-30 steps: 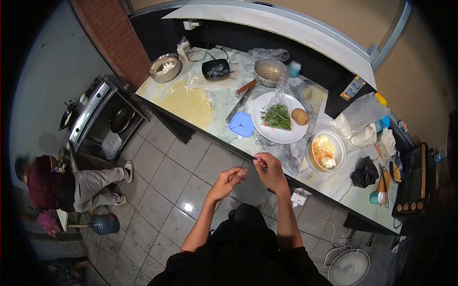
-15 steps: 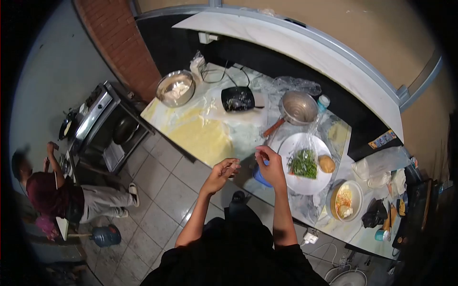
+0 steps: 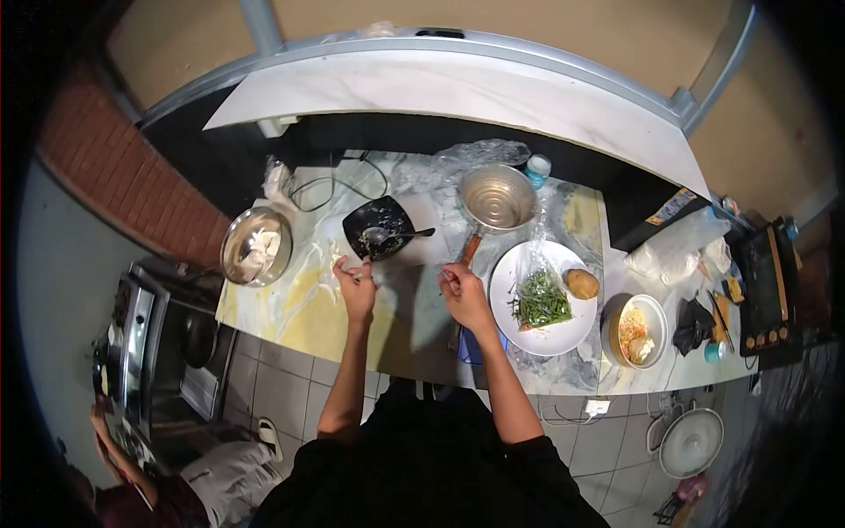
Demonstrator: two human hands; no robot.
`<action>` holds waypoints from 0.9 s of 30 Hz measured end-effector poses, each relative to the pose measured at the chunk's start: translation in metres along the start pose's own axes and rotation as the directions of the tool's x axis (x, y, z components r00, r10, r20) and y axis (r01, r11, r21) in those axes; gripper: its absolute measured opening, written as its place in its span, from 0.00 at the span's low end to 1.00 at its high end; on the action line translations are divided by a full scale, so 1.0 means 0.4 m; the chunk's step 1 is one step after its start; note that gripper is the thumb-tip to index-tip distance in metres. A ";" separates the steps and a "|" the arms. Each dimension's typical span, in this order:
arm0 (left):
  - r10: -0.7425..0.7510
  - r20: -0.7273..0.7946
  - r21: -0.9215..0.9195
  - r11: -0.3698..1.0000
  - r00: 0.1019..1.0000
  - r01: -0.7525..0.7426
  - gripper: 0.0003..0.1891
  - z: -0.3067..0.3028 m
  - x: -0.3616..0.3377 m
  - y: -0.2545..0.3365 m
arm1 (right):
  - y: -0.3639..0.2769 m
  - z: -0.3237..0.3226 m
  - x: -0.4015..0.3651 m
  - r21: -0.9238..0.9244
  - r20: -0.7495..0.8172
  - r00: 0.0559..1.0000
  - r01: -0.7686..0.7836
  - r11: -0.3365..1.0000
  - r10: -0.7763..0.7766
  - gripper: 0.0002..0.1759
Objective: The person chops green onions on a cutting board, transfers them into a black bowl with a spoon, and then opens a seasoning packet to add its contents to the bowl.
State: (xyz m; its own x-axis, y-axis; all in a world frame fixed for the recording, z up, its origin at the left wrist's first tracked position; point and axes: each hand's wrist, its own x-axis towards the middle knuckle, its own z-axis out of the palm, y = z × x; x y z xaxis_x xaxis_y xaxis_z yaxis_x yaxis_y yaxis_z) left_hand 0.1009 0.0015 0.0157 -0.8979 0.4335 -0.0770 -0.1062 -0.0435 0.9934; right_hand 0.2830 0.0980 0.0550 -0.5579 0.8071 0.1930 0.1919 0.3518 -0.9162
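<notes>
My left hand (image 3: 356, 286) is open, its fingers spread, with the fingertips right at the near edge of a black square bowl (image 3: 363, 222). A metal spoon (image 3: 378, 235) rests in that bowl, among white bits. Close to the end of a saucepan's brown handle (image 3: 472, 250), my right hand (image 3: 465, 296) has its fingers curled in and pinched together; I cannot tell what they hold. Right of it stands a white plate (image 3: 503, 304) carrying chopped green vegetables (image 3: 539, 302) in clear plastic and a potato (image 3: 582, 284).
A steel bowl (image 3: 255, 246) with white dough-like stuff stands at the left. The saucepan (image 3: 498, 198) is behind the plate. To the right are a tub (image 3: 635, 331) of food, a black plastic bag (image 3: 694, 324) and an oven (image 3: 764, 286). Another person (image 3: 167, 493) is at the lower left.
My view has swung and come closer to the table. My left hand has reached forward to the black bowl, its fingers spreading; my right hand stays curled near the plate.
</notes>
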 end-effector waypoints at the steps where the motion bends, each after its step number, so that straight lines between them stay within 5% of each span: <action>1: -0.033 -0.016 0.094 0.995 0.999 0.034 0.26 -0.007 0.050 -0.032 | 0.005 0.018 0.013 -0.015 -0.044 0.999 0.017 1.000 -0.018 0.15; 3: -0.068 -0.033 0.191 0.979 0.997 0.073 0.28 -0.016 0.089 -0.045 | 0.039 0.053 0.045 -0.058 -0.112 0.991 0.070 0.996 -0.076 0.17; 5: -0.164 0.090 0.146 0.978 0.982 0.150 0.29 -0.008 0.097 -0.024 | 0.052 0.069 0.081 -0.061 -0.124 0.992 -0.032 0.998 0.024 0.20; 6: -0.178 0.093 0.133 0.977 0.980 0.165 0.27 0.007 0.079 0.008 | 0.056 0.073 0.099 -0.249 -0.106 0.994 0.008 0.968 -0.035 0.20; 10: -0.187 0.122 0.021 0.982 0.975 0.185 0.24 0.009 0.081 -0.021 | 0.049 0.091 0.109 -0.342 -0.122 0.974 0.140 0.929 -0.192 0.18; 15: 0.001 0.116 -0.121 0.993 0.993 0.013 0.20 0.010 0.115 -0.085 | 0.015 0.042 0.060 -0.093 -0.072 0.996 0.050 0.994 -0.057 0.14; 21: 0.055 0.136 -0.010 0.998 0.989 -0.054 0.24 0.009 0.074 -0.045 | 0.013 -0.094 -0.075 0.117 -0.028 0.998 -0.052 0.992 0.056 0.12; 27: 0.124 0.403 0.017 0.990 0.907 -0.143 0.21 0.110 -0.145 0.179 | -0.023 -0.276 -0.239 0.139 -0.137 0.990 -0.026 0.990 0.045 0.12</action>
State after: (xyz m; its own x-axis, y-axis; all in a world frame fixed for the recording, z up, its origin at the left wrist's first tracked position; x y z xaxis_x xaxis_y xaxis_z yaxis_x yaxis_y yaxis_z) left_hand 0.1644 0.0129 0.0950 -0.6553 0.7503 0.0875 0.0306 -0.0894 0.9955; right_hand 0.4238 0.0700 0.0836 -0.4327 0.8797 0.1975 0.0922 0.2611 -0.9609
